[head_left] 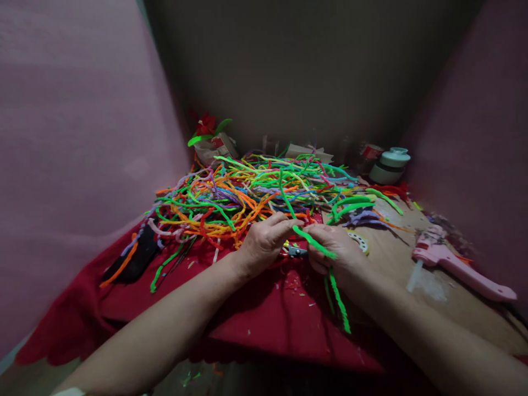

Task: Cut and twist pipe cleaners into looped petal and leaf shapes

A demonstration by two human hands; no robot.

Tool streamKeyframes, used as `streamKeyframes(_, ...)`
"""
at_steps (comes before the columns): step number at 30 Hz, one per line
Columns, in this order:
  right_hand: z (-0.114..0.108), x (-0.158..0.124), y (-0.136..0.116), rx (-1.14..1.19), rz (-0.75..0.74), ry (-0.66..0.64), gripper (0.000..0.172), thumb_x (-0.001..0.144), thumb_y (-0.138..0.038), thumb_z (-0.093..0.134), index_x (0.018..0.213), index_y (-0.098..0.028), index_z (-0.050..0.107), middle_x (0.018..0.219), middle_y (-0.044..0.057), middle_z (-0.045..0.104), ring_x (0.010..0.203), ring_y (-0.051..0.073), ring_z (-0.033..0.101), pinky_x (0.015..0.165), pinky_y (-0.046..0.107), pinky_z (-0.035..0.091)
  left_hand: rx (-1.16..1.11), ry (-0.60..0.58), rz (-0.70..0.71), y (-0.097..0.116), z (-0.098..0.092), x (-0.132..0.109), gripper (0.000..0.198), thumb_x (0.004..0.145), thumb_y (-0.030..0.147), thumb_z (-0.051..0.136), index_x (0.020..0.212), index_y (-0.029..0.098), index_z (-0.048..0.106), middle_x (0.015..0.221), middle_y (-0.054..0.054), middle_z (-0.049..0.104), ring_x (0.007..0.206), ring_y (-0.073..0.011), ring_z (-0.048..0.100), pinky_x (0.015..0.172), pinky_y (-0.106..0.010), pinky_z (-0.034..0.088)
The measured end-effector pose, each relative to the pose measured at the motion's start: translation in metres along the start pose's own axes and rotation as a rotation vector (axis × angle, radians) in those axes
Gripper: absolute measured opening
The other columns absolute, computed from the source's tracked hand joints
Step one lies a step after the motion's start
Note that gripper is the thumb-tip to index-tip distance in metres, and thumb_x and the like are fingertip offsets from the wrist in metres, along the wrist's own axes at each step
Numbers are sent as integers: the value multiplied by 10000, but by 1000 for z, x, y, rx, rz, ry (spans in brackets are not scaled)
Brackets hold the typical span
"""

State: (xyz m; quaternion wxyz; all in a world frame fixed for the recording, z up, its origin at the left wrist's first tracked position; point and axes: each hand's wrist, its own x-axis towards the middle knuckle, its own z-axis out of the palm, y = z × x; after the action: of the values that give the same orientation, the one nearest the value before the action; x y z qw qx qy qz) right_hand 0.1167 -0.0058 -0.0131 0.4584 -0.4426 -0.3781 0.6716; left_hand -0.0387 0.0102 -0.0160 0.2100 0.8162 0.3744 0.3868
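My left hand (266, 242) pinches a bright green fuzzy stem (313, 243) near the middle of the view. Close beside it on the right, my right hand (336, 247) has its fingers closed round green stems. One stem sticks up past my left fingertips, and green ends hang below my right hand over the red cloth (264, 322). Behind both hands lies a large tangled heap of coloured fuzzy stems (247, 192). Scissors (296, 251) show partly between the hands, low against the cloth.
A pink glue gun (466, 264) lies at the right on a brown board (396, 269). Beside my right hand is a round yellowish spool (359, 242). A lidded jar (388, 166) stands at the back right, a red flower (205, 124) at the back left. A black item (138, 256) lies left.
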Motion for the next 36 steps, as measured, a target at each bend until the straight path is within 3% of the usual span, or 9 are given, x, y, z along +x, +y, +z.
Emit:
streamKeyframes(4,-1,-2,-2,-72,-22,-44,172,661,-320,625,651,-170,540,308,-101,375,231,39,222,232,165,205,241,-54,69,-4,-3,-3,268,858,250,425,996,231,655,888,-69,589,798,-139,547,729,-213,416)
streamKeyframes(8,0,-6,-7,-179,-60,-68,222,694,-339,598,580,-170,511,357,-56,478,231,37,263,243,175,174,331,-31,136,-1,-5,-2,245,855,236,426,915,227,663,875,-67,579,801,-138,539,714,-203,414)
streamKeyframes(13,-1,-9,-9,-194,-74,-74,176,696,-292,586,601,-180,489,367,-49,510,245,40,285,266,170,177,263,-79,158,-1,-2,-3,226,829,203,463,980,212,630,975,-86,602,842,-150,579,733,-220,429)
streamKeyframes(17,-5,-9,-9,-317,-94,-97,154,709,-267,580,607,-161,534,388,-32,531,276,38,327,290,160,189,147,-71,87,4,-3,-2,139,788,198,523,872,205,633,900,-70,603,789,-141,582,661,-199,433)
streamKeyframes(22,-6,-7,-9,-372,-143,-67,160,706,-284,601,625,-146,590,568,15,630,318,44,377,314,186,258,51,-55,15,11,-5,-1,61,768,204,543,737,186,593,789,-57,575,746,-142,563,628,-202,433)
streamKeyframes(25,-6,-6,-8,-358,-160,-15,159,681,-268,626,586,-146,590,481,-9,568,325,40,333,323,188,215,73,-46,10,14,-4,-2,67,767,205,535,733,182,588,774,-60,576,752,-151,560,654,-223,441)
streamKeyframes(32,-1,-20,-14,-520,-406,9,125,701,-210,593,598,-140,585,505,-43,481,471,70,394,448,202,305,134,-100,64,29,-17,2,105,765,166,501,771,153,605,676,-15,572,628,-108,517,597,-206,409)
streamKeyframes(36,0,-34,-15,-710,-596,18,129,754,-153,521,656,-139,603,560,-25,520,525,88,446,510,208,359,12,-213,-72,47,-28,5,123,750,130,496,736,130,619,554,44,466,497,-48,386,480,-157,307)
